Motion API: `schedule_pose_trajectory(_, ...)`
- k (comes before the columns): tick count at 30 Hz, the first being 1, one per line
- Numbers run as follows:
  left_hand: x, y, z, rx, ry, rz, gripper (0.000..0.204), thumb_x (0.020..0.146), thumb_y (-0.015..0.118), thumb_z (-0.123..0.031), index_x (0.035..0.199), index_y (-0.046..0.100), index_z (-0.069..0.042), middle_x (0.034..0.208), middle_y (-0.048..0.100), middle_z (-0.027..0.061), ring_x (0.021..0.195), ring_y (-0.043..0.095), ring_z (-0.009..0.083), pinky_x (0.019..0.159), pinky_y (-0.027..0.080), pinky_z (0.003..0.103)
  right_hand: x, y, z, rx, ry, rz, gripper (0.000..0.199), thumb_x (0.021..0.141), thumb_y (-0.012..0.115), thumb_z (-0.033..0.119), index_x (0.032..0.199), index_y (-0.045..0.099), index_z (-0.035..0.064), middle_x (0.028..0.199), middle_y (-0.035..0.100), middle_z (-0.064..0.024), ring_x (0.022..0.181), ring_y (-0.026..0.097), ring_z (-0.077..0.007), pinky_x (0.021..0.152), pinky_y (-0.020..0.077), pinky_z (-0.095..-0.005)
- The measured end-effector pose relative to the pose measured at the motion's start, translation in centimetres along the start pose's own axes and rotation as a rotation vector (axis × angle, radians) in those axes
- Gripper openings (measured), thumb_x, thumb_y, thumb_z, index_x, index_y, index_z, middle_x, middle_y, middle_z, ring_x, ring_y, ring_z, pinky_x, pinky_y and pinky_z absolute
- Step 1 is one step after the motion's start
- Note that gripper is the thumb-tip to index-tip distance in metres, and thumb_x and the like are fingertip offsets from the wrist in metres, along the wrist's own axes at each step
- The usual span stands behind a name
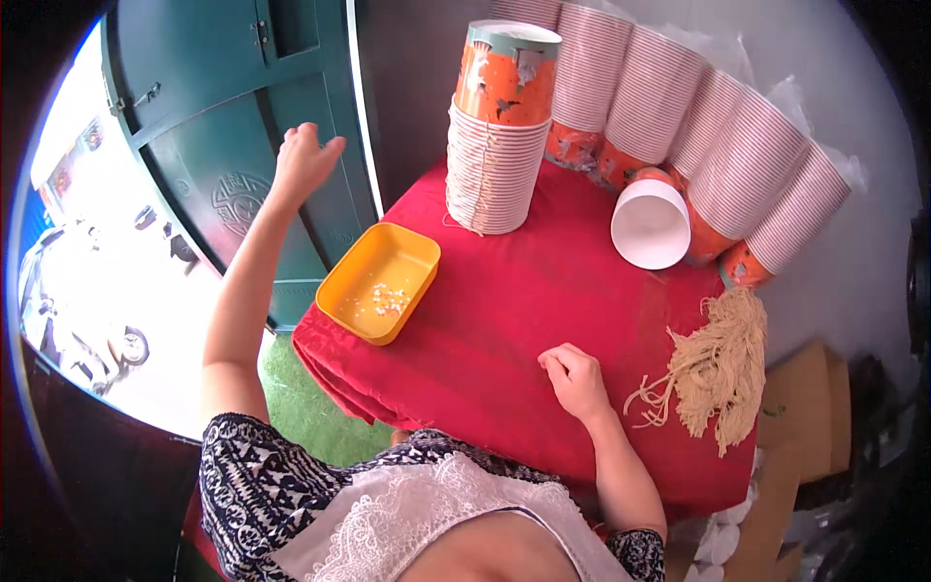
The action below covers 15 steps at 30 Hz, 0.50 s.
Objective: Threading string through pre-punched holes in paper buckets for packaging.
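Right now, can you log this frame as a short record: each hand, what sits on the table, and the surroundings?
left hand: raised off the table, near the green door, holding nothing visible
right hand: loosely closed, resting on the red tablecloth
tray: yellow, a few small pale pieces inside
cups: upright paper cup stack; more stacks leaning behind
string bundle: beige, at the table's right edge
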State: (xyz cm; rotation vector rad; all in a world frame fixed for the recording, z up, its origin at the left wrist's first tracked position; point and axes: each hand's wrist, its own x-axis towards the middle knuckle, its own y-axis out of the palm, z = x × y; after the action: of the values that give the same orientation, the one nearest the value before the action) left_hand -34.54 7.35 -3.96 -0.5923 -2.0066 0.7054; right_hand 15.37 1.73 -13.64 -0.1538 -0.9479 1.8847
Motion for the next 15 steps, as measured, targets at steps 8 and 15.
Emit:
schedule_pose_trajectory(8,10.5,8.9,7.2,-0.351,-0.21,0.098,0.079,0.077,0.076,-0.046,0.134,0.054,0.005,0.143,0.043,0.0331,0.141,0.032,0.0442,0.115,0.032,0.047,0.3,-0.5,-0.8,0.002,0.047,-0.035,0.013,0.093,0.059,0.006,0.091,0.07,-0.0016,0.085,0.069,-0.0164,0.078,0.069,-0.0283,0.069,0.0546,-0.0367)
schedule_pose_trajectory(15,11.7,12.7,3.6,-0.155,-0.49,0.017,0.082,0.073,0.081,-0.045,0.137,0.045,-0.008,0.156,0.018,0.0313,0.139,0.033,0.0488,0.111,0.028,0.063,0.7,-0.1,-1.2,0.055,0.091,-0.048,0.014,0.093,0.06,0.006,0.092,0.07,-0.0023,0.084,0.069,-0.0159,0.077,0.069,-0.027,0.069,0.0545,-0.0361)
